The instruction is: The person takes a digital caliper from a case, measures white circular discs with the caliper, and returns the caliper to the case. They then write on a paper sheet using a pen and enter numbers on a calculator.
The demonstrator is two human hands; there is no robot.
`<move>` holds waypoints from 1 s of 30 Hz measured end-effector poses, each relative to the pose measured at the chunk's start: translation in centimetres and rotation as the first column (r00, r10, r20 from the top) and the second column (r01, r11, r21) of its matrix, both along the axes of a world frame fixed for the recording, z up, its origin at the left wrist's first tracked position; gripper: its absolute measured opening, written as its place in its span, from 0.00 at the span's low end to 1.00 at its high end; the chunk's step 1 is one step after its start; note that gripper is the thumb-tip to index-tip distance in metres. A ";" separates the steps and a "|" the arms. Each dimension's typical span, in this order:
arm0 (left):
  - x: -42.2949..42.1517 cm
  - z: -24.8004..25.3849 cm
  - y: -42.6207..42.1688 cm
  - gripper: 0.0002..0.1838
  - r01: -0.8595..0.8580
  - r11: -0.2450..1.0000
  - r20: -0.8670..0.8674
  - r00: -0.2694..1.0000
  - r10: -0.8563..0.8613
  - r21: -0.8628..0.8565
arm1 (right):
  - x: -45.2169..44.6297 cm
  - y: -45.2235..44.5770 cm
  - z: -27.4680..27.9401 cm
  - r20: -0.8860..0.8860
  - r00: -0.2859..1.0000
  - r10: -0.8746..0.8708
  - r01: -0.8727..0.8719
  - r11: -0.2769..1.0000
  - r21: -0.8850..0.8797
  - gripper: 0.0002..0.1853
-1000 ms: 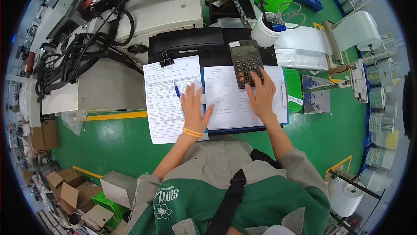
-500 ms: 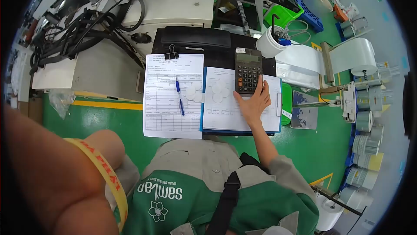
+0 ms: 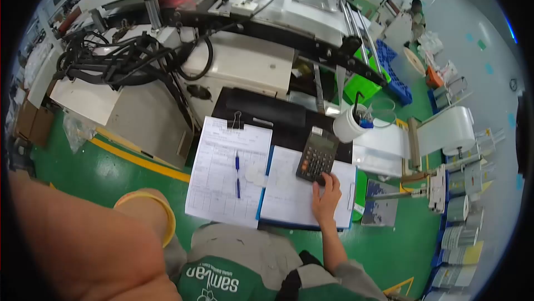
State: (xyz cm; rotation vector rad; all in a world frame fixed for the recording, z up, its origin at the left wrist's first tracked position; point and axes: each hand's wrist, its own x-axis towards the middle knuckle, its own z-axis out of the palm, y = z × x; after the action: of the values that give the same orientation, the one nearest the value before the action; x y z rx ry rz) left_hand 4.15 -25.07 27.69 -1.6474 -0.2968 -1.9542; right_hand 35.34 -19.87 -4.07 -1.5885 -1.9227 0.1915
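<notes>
My right hand (image 3: 327,200) rests over the papers on a blue clipboard (image 3: 346,224). Its fingers are apart, with the fingertips at the lower keys of a black calculator (image 3: 317,156) and the thumb just below it. Left of the clipboard lies a printed form (image 3: 214,173) with a black binder clip (image 3: 236,124) at its top. A blue pen (image 3: 237,176) lies on that form, and pale round patches show beside it. My left forearm fills the lower left, close to the camera, with a yellow band (image 3: 172,220) around the arm; the left hand is out of view.
A white tub (image 3: 348,126) of tools stands behind the calculator on the black table (image 3: 222,100). Machinery with black cables (image 3: 111,67) is at the left and back. A green crate (image 3: 361,85) stands behind, with rolls of film (image 3: 453,131) along the right.
The camera view has tilted upward, showing more of the machine behind. My right hand has drawn back from the calculator's right-hand keys to its lower edge. The left forearm stays close to the camera.
</notes>
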 end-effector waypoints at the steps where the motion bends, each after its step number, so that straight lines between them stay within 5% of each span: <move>1: 0.0 0.0 0.0 0.28 -0.010 1.000 0.003 1.000 0.010 -0.001 | -0.1 -0.1 -0.2 -0.008 1.000 -0.009 0.009 1.000 -0.010 0.26; 6: 0.0 0.1 0.1 0.26 -0.077 0.997 0.023 0.997 0.077 0.018 | -1.9 0.5 0.0 0.042 0.994 -0.101 0.100 0.995 0.006 0.47; 10: -0.5 -1.5 1.1 0.25 -0.279 0.960 0.128 0.952 0.277 0.000 | -4.4 1.9 0.9 0.022 0.987 -0.161 0.160 0.987 0.015 0.54; 12: -1.5 -4.8 0.9 0.24 -0.373 0.913 0.178 0.899 0.400 -0.168 | -5.1 2.4 0.6 0.058 0.982 -0.177 0.177 0.984 0.015 0.55; 13: -2.8 -7.1 0.4 0.23 -0.298 0.906 0.046 0.944 0.326 -0.300 | -5.0 2.6 0.1 0.065 0.982 -0.177 0.176 0.984 0.024 0.56; 15: -2.9 -13.1 -0.3 0.22 -0.153 0.693 0.133 0.931 0.341 -0.704 | -5.2 2.6 0.1 0.045 0.981 -0.187 0.188 0.982 -0.009 0.55; 16: -3.0 -15.6 -0.7 0.21 -0.217 0.501 0.006 0.914 0.406 -0.838 | -5.2 2.6 0.0 0.046 0.981 -0.191 0.192 0.981 -0.022 0.55; 17: -3.1 -18.1 -1.3 0.20 -0.274 0.276 -0.137 0.893 0.429 -0.921 | -5.2 2.6 0.1 0.051 0.979 -0.197 0.199 0.980 -0.031 0.54; 21: -1.3 -28.9 -3.3 0.25 -0.184 -0.035 -0.186 0.935 0.302 -0.982 | -4.4 2.4 1.3 0.062 0.987 -0.146 0.151 0.984 -0.090 0.56; 25: -0.2 -33.5 -4.3 0.30 -0.363 -0.101 -0.376 0.907 0.191 -0.926 | -0.9 1.0 1.0 -0.146 0.987 -0.061 0.056 0.998 -0.038 0.40; 26: 0.0 -33.7 -4.3 0.30 -0.422 -0.117 -0.437 0.882 0.176 -0.899 | -0.4 0.3 1.3 -0.082 0.992 -0.097 0.098 0.995 0.000 0.29; 30: 0.2 -33.8 -4.1 0.29 -0.464 -0.115 -0.478 0.861 0.175 -0.878 | 0.5 -1.1 1.0 0.205 0.977 -0.062 0.036 0.991 0.126 0.18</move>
State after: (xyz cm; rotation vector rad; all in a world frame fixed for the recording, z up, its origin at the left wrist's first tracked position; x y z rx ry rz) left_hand 4.31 -29.17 -6.11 -2.1246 -2.3156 -0.8828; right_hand 35.89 -21.00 -3.04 -1.6260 -2.0075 -0.1160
